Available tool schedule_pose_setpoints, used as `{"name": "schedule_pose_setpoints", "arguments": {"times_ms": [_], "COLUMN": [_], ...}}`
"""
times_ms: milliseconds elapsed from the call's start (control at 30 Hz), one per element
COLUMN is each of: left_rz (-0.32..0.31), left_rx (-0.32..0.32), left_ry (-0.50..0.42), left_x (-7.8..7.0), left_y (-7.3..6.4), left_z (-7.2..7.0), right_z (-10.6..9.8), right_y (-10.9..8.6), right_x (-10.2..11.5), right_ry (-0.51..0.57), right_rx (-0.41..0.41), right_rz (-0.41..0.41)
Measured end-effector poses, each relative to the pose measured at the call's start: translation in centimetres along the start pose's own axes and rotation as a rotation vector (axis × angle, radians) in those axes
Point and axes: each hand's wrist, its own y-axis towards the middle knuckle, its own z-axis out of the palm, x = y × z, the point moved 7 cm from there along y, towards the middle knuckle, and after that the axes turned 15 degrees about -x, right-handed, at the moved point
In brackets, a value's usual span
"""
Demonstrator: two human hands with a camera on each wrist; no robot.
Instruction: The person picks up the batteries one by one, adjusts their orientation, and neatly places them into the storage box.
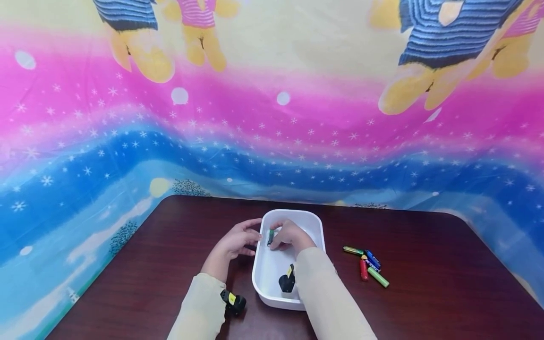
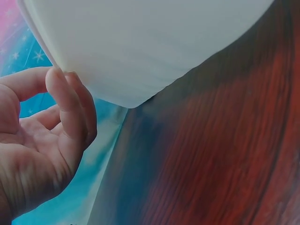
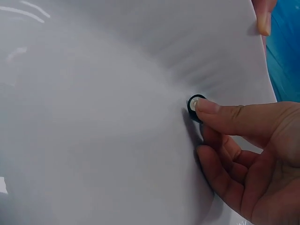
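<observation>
A white rectangular tray [image 1: 272,269] with rounded corners stands on the table. My right hand [image 1: 291,236] reaches into it and pinches a green battery [image 1: 271,237] close to the left inner wall. In the right wrist view, the battery's round dark-rimmed end [image 3: 193,104] shows by the thumb, with the other fingers curled below. At the tray's left side, my left hand [image 1: 240,240] holds the rim. Its bent fingers [image 2: 70,103] rest against the outer wall in the left wrist view, and a fingertip [image 3: 265,23] shows over the rim in the right wrist view.
To the right of the tray lies a loose group of batteries: a green-gold one [image 1: 353,250], a blue one [image 1: 372,258], a red one [image 1: 363,270] and a light green one [image 1: 378,277], among others. A printed cloth [image 1: 272,118] hangs behind the dark wooden table [image 1: 425,264].
</observation>
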Motion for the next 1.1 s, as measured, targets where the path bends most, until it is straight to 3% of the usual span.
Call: {"name": "schedule_pose_setpoints", "arguments": {"times_ms": [533,833,1100], "left_rz": [0.022,0.014,0.013], "left_rx": [0.003,-0.010,-0.016], "left_ry": [-0.058,-0.040,-0.027], "left_x": [0.1,0.2,-0.1], "left_y": [0.1,0.1,-0.2], "left_z": [0.6,0.4,0.3], "right_z": [-0.9,-3.3,-6.1], "right_y": [-0.2,-0.4,-0.5], "right_x": [0.8,3.5,4.4], "right_ry": [-0.040,-0.006,0.020], "right_rx": [0.046,0.004,0.001], "right_rz": [0.041,-0.006,-0.062]}}
